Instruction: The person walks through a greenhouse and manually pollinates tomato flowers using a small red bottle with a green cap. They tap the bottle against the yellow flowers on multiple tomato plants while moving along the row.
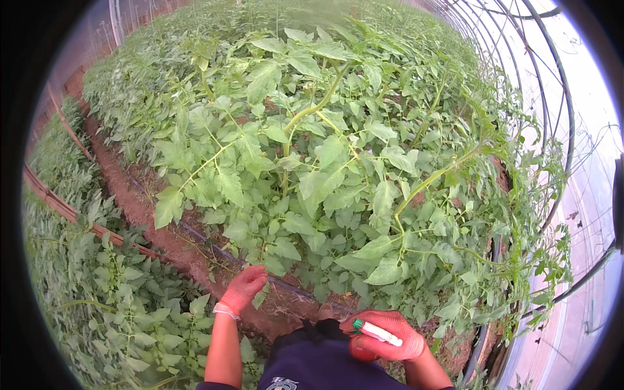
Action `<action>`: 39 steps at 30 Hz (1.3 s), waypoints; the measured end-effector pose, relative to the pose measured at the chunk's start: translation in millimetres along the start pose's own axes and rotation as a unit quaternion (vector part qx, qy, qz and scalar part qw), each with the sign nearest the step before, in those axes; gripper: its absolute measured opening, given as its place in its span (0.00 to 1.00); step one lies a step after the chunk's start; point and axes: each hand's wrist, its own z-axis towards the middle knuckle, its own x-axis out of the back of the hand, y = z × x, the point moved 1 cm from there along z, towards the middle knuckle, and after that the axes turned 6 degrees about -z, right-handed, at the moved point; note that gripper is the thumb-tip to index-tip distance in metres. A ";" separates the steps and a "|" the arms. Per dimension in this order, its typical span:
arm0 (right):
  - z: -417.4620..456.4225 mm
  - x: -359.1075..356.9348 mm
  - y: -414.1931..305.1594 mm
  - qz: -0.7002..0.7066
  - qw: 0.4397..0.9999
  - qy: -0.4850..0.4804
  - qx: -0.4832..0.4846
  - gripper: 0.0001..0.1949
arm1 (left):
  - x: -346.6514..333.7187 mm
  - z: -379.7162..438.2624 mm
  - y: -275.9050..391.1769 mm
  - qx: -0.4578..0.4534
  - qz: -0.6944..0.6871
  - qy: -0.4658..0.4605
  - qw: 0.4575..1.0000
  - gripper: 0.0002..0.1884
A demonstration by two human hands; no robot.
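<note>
My left hand (243,288), in a thin reddish glove with a white cuff, is raised beside the lower leaves of a tomato plant (285,248). Its fingertips are drawn together near a leaf; whether anything is between them is too small to make out. In front of my waist, my right hand (390,324) wears a similar glove. A white pen-like tube with a green cap (378,332) lies in its grip, pointing to the left. Below the tube a smooth, rounded red thing (363,352) shows, partly covered by the fingers.
Dense tomato plants with thick curved stems (317,107) fill the bed ahead. A dark drip hose (209,246) runs along the soil path (131,195). Reddish-brown poles (78,214) slant across the plants at left. Greenhouse hoops and plastic film (580,204) rise on the right.
</note>
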 end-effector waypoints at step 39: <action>368.7 -173.0 25.5 -0.107 0.981 -0.152 0.054 0.13 | 301.0 103.1 105.4 -0.025 -0.157 0.090 0.983 0.23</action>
